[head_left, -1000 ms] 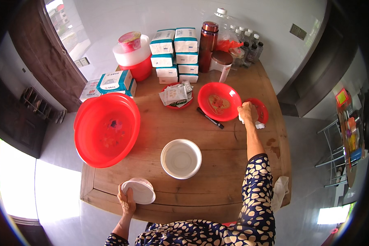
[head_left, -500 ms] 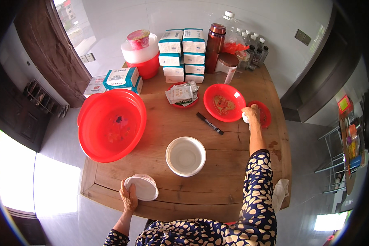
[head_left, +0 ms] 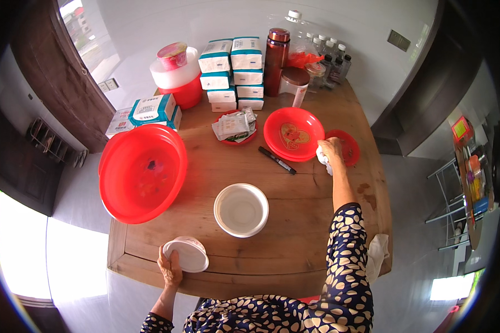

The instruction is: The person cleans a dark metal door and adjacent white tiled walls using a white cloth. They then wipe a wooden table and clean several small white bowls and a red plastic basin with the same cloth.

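Note:
My left hand (head_left: 171,267) grips a small white bowl (head_left: 190,256) by its side at the table's near left. The bowl is tilted, and its outside has a pinkish pattern. My right arm reaches across to the far right, where my right hand (head_left: 331,151) is closed on a crumpled white cloth (head_left: 323,160). That hand is against the right rim of a red plate (head_left: 278,132) with a gold heart-shaped print; a second red rim shows beneath it. Just right of the hand lies a smaller red dish (head_left: 350,147). A white bowl (head_left: 241,210) stands between my arms.
A large red basin (head_left: 143,173) stands at left. Behind are stacked tissue packs (head_left: 231,69), a copper-coloured thermos (head_left: 276,62), a brown-lidded jar (head_left: 294,80) and several bottles (head_left: 336,66). A black marker (head_left: 277,160) and a red dish of packets (head_left: 238,142) lie mid-table. Another white cloth (head_left: 378,255) hangs at the right edge.
The view has shifted slightly, moving everything left. The red plate looks flatter, with a second rim now showing under it. More of the white cloth shows below my right hand.

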{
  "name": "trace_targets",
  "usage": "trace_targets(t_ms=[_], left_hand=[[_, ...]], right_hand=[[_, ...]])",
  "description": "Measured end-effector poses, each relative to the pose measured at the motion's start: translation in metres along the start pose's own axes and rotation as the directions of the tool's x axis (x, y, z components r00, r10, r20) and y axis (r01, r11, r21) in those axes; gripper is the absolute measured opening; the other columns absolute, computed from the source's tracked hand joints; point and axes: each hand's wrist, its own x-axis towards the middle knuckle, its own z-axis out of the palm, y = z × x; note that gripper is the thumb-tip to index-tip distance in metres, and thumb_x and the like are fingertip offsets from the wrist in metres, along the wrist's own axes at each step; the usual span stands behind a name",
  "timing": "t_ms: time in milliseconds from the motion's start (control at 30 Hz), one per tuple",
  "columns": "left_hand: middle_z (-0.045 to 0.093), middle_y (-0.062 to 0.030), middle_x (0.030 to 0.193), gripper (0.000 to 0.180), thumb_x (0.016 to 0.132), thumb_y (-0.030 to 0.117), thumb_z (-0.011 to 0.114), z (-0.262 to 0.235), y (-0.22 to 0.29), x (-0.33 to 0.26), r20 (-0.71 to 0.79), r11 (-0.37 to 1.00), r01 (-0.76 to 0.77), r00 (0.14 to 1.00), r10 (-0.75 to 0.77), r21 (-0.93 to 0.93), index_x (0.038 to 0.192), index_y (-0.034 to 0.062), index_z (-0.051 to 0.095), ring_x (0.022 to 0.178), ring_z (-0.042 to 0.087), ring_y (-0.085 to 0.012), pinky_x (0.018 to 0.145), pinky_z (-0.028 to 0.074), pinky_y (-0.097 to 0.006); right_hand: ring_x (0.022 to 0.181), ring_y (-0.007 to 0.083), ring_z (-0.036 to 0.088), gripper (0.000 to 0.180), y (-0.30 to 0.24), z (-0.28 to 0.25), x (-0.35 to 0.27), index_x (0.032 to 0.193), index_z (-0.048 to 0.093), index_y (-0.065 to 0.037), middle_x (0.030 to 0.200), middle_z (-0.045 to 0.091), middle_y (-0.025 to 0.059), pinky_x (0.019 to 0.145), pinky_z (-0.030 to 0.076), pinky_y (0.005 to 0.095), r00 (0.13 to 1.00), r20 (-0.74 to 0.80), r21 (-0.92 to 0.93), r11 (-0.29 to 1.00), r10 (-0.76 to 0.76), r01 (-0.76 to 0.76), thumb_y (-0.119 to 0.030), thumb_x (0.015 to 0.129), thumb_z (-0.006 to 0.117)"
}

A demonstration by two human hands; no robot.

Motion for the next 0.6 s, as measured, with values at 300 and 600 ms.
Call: trace_targets(t_ms=[300,600], left_hand=[[0.062,-0.0141,0.091,0.029,0.084,0.014,0.051,-0.002,-0.006,-0.001,0.002,1.000,0.003,1.000,-0.003,0.030,0.108,-0.0016,0.055,0.082,0.057,-0.0226,0.075,0.046,-0.035],[0.064,-0.0178,0.091,0.030,0.086,0.017,0.052,-0.001,-0.014,0.000,-0.031,0.998,-0.059,0.998,0.060,0.021,0.111,0.0007,0.054,0.082,0.062,-0.0283,0.075,0.048,-0.037]], right_hand=[[0.092,0.0339,0.063,0.016,0.034,-0.027,-0.017,0.087,0.065,-0.005,0.097,0.065,0.0148,0.073,0.052,0.0453,0.966,-0.122,-0.747,0.662,-0.227,0.061,-0.018,0.078,0.061],[0.081,0.0299,0.064,0.009,0.072,-0.033,-0.067,0.081,0.067,-0.012,0.085,0.064,0.0050,0.064,0.053,0.0413,0.845,-0.183,-0.892,0.446,-0.502,0.072,-0.013,0.078,0.059]])
